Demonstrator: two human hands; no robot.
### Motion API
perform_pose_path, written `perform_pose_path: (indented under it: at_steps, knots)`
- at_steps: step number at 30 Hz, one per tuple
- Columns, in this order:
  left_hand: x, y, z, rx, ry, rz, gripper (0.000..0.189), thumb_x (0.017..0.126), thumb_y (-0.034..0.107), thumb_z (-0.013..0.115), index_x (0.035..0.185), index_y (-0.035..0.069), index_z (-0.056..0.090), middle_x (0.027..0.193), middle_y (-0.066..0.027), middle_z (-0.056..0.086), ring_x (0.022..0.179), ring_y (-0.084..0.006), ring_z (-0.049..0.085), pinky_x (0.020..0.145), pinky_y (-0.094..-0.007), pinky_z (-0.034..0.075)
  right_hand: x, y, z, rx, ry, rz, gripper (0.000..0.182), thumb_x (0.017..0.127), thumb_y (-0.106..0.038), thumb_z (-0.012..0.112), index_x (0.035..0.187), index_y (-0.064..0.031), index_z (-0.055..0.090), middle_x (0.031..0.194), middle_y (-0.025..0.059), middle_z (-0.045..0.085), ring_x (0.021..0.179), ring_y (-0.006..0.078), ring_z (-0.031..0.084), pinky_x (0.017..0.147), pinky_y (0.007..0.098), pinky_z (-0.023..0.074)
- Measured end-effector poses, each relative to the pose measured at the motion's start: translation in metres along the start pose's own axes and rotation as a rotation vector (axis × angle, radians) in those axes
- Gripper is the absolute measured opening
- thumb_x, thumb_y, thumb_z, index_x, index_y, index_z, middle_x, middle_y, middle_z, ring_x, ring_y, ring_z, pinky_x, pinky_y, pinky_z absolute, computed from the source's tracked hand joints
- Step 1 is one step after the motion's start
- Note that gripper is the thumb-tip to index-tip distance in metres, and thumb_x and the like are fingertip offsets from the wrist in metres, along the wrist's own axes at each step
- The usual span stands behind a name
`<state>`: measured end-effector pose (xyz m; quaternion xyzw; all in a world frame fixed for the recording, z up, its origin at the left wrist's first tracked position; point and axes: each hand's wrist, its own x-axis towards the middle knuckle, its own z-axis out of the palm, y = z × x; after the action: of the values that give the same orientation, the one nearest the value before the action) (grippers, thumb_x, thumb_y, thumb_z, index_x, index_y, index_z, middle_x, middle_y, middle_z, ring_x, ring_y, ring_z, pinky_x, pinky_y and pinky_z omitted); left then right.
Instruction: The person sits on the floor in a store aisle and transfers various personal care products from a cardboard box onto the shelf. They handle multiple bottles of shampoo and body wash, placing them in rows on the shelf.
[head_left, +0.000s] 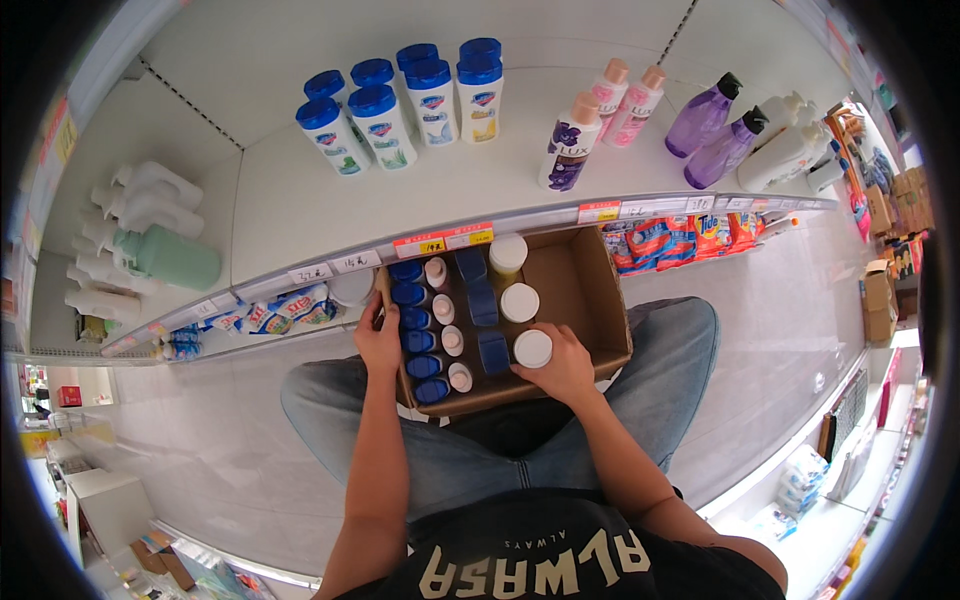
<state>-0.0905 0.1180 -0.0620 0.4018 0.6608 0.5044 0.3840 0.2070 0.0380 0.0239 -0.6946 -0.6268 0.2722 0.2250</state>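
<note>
An open cardboard box (577, 277) sits between my knees, against the shelf front. My left hand (379, 337) grips its left wall near the far corner. My right hand (564, 364) is around a white-lidded container (533, 349) inside the box, whose body is mostly hidden. Two more white-lidded containers (519, 302) stand in line beyond it. To their left are dark blue-capped items (493, 352), a row of bottles with pale pink caps (451, 340), and a row of blue-capped bottles (421, 343) along the left wall.
On the shelf (300, 217) stand white Safeguard bottles (382, 127), Lux bottles (571, 146), purple pump bottles (701, 116) and a green jug (176, 256). Price labels line the shelf edge (540, 219). Tide bags (709, 234) lie below it. My legs (675, 360) flank the box.
</note>
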Motion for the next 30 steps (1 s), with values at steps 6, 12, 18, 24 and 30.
perform_pose_path:
  at_steps: [6,12,18,24,30]
  knots:
    - [0.002,-0.011,0.0,-0.038,0.03,0.002,0.041,0.094,0.012,0.068,0.131,-0.005,0.062,0.115,-0.0112,0.07,0.103,-0.0152,0.064,0.092,-0.0278,0.05,0.002,0.0,-0.001,0.021,-0.024,-0.007,0.058,0.064,-0.032,0.088,0.113,-0.0139,0.064,0.099,0.0138,0.068,0.095,0.0337,0.067,0.081,0.0436,0.0551]
    - [0.001,-0.004,0.0,-0.044,-0.003,-0.033,0.046,0.093,0.011,0.067,0.135,-0.006,0.058,0.126,-0.0174,0.065,0.109,-0.0193,0.064,0.095,-0.0303,0.05,0.002,0.007,0.002,0.039,-0.031,-0.022,0.06,0.064,-0.031,0.088,0.116,-0.0131,0.063,0.102,0.0156,0.068,0.098,0.0353,0.066,0.083,0.0452,0.0545]
    - [0.001,-0.003,-0.001,-0.037,-0.008,-0.039,0.045,0.094,0.011,0.067,0.134,-0.006,0.058,0.126,-0.0167,0.066,0.109,-0.0183,0.063,0.095,-0.0302,0.05,0.007,0.024,0.001,0.183,-0.148,-0.063,0.067,0.065,-0.025,0.088,0.123,-0.0095,0.059,0.111,0.0194,0.067,0.106,0.0392,0.064,0.09,0.0457,0.0528]
    - [0.001,-0.008,-0.003,-0.01,0.004,-0.007,0.045,0.094,0.012,0.067,0.134,-0.007,0.059,0.124,-0.017,0.067,0.11,-0.0185,0.063,0.096,-0.0304,0.049,0.013,0.048,-0.03,0.209,-0.205,-0.076,0.058,0.07,-0.015,0.084,0.122,-0.0035,0.061,0.113,0.0167,0.069,0.107,0.0309,0.068,0.09,0.0409,0.0537]
    - [0.0,-0.001,-0.001,0.04,-0.039,0.017,0.047,0.095,0.015,0.065,0.135,-0.008,0.057,0.126,-0.0186,0.066,0.112,-0.0195,0.062,0.098,-0.0306,0.048,0.038,0.081,-0.061,0.516,0.409,0.155,0.017,0.087,-0.004,0.069,0.103,0.0007,0.067,0.09,0.009,0.071,0.082,0.0151,0.067,0.075,0.0294,0.055]
